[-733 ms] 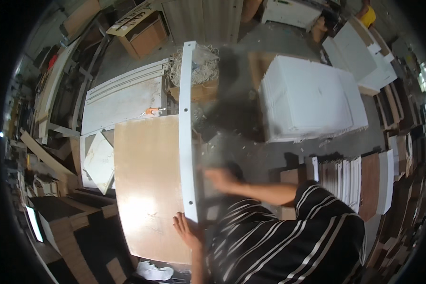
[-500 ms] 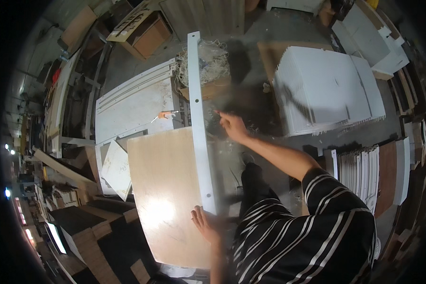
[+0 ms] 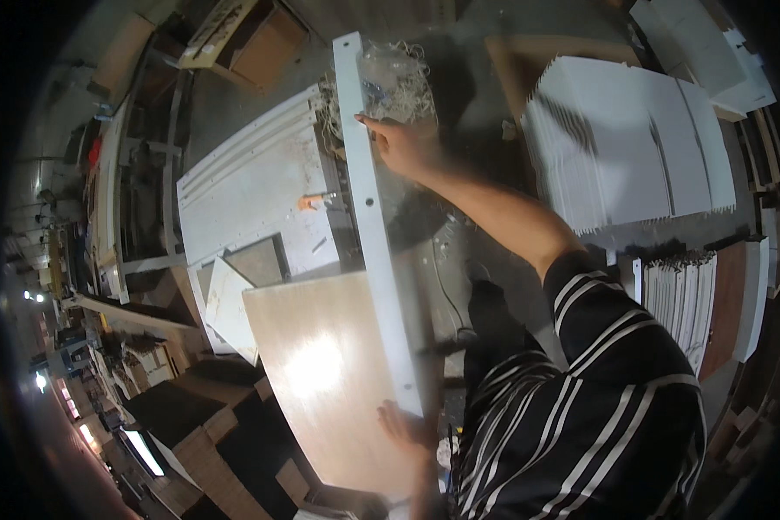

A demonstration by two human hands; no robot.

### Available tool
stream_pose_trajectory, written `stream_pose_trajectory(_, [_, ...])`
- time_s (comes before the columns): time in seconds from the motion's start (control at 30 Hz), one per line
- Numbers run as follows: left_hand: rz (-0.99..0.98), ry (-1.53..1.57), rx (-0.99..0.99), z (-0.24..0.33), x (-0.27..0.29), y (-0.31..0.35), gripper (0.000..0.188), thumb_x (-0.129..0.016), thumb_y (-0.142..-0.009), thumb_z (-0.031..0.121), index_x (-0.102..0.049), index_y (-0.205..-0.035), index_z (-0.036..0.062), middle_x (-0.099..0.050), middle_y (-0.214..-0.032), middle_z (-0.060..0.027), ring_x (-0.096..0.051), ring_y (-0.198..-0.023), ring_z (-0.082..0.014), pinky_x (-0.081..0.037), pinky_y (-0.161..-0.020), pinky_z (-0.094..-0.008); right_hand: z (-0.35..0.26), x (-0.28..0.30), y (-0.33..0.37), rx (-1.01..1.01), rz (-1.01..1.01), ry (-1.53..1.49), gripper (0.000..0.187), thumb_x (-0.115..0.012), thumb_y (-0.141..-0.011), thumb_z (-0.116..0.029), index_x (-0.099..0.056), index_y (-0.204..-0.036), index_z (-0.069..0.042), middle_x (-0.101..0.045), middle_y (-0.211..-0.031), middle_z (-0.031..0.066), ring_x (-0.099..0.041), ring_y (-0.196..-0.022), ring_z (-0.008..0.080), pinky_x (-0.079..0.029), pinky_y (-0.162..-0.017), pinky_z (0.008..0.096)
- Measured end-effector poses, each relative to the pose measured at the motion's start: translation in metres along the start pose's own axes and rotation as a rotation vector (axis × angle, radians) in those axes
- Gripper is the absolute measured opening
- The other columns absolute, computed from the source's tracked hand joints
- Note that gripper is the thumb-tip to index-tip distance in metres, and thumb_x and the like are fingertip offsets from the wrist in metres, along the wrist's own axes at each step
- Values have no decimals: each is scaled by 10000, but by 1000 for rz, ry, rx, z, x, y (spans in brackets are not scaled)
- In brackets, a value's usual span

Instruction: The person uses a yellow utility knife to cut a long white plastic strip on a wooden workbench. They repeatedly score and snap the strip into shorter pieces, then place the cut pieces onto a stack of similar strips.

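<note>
Strip (image 3: 380, 251) of white board, long and narrow with dark holes along its face, runs between our two hands, lying along the right-hand edge of a glossy wood-grain panel (image 3: 321, 373) and reaching past that panel's far edge. Our left hand (image 3: 407, 426) is at the strip's near end, fingers laid loosely spread by its edge and over the panel; they are blurred, so we cannot tell whether they grip or only press. We judge that it rests there to steady the near end, since so much of the strip juts out ahead.

Our right hand (image 3: 399, 146) is at the far part, index finger stretched out onto the strip's face between two holes, the other fingers curled narrow. The thumb is hidden, so we cannot tell whether it pinches the edge. With the hands this far apart, the strip is probably easier to keep straight.

Beyond and beneath the right hand stands a box of tangled pale strands (image 3: 412, 91). To its left, an orange-handled tool (image 3: 308, 202) lies on a big white panel (image 3: 243, 173), perhaps left there for easy reach. To its right, white boards (image 3: 624, 147) are stacked flat, likely to keep them together.
</note>
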State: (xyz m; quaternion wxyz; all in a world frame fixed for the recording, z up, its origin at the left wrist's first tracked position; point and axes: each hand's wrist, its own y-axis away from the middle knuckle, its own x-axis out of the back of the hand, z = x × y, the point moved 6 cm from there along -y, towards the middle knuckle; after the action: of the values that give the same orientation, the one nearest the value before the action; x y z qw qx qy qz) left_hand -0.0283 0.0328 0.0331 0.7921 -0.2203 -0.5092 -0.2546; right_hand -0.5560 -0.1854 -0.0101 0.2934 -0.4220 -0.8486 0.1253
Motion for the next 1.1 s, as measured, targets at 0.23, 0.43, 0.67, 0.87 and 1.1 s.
stream_pose_trajectory(0.23, [-42, -140, -5, -4, -4, -7, 854, -843, -773, 365, -471, -1440, -18, -525, -1439, -269, -433, -1408, -501, -353, -1167, -615, -62, -3, 150, -8, -291, -169, 601, -550, -984, -59, -480, -1547, -259, -645, -972, 172, -626, -636, 244, -535, -564, 382])
stream_pose_trajectory(0.43, [-43, -74, 3, 11, 3, -16, 806, -782, -813, 308, -453, -1459, -44, -481, -1492, -264, -378, -1448, -485, -296, -1199, -587, -149, -5, 323, 16, -316, -260, 655, -507, -978, 11, -423, -1580, -232, -657, -1065, 175, -671, -905, 292, -577, -689, 361])
stream_pose_trajectory(0.67, [-73, 58, 33, -4, 0, -10, 901, -776, -782, 166, -351, -1561, 7, -351, -1617, -233, -286, -1507, -454, -253, -1224, -562, -222, 11, 451, 36, -706, -415, 627, -524, -965, 10, -476, -1553, -203, -664, -1071, 202, -676, -978, 346, -553, -846, 410])
stream_pose_trajectory(0.87, [-66, -53, 120, -35, 12, 79, 868, -790, -798, 203, -388, -1539, 2, -380, -1595, -256, -301, -1499, -461, -232, -1231, -571, -116, 6, 286, -237, -539, -169, 563, -467, -1006, -63, -475, -1545, -226, -659, -1322, 180, -709, -1015, 332, -570, -842, 416])
stream_pose_trajectory(1.1, [-150, -66, 199, -58, 27, 160, 871, -755, -809, 173, -357, -1568, 23, -326, -1625, -265, -241, -1524, -473, -191, -1235, -596, -68, -11, 137, -27, -183, 126, 495, -523, -943, -54, -635, -1398, -213, -708, -1033, 237, -696, -882, 395, -556, -758, 467])
